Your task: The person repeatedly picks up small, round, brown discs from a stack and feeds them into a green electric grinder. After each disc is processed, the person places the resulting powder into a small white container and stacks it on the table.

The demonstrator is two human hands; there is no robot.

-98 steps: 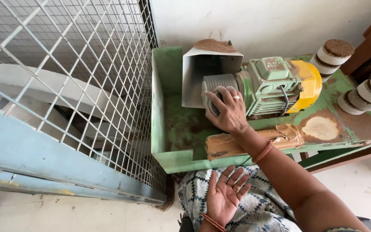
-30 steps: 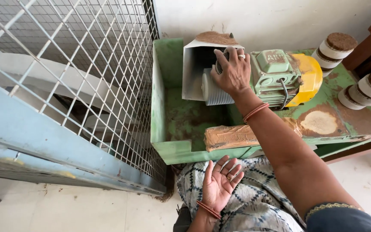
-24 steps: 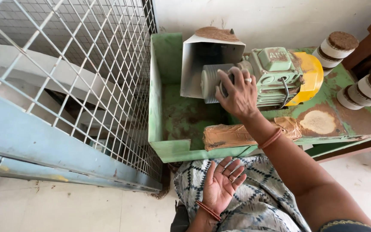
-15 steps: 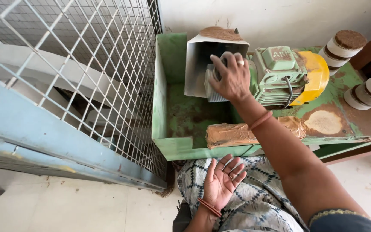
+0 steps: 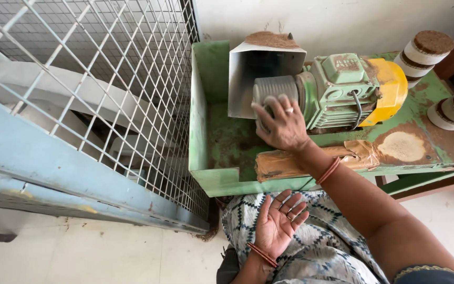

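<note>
My right hand [image 5: 281,125] lies flat against the grey ribbed end of a green electric motor [image 5: 337,89], fingers spread, a ring on one finger. The motor has a yellow cap [image 5: 391,88] at its far end and sits on a green metal tray [image 5: 211,173]. A grey sheet-metal hood [image 5: 261,71], dusted with brown powder on top, covers the ribbed end. My left hand [image 5: 282,223] rests palm up in my lap on patterned cloth, holding nothing.
A wire-mesh cage [image 5: 95,89] with a blue steel frame [image 5: 43,168] stands to the left. Brown tape [image 5: 311,160] wraps the tray's front edge. White rolls with brown tops [image 5: 426,50] stand at the right. A pale wall is behind, a tiled floor below.
My right hand has slid down and left from the hood's mouth onto the ribbed motor end. The left hand stays palm up in my lap.
</note>
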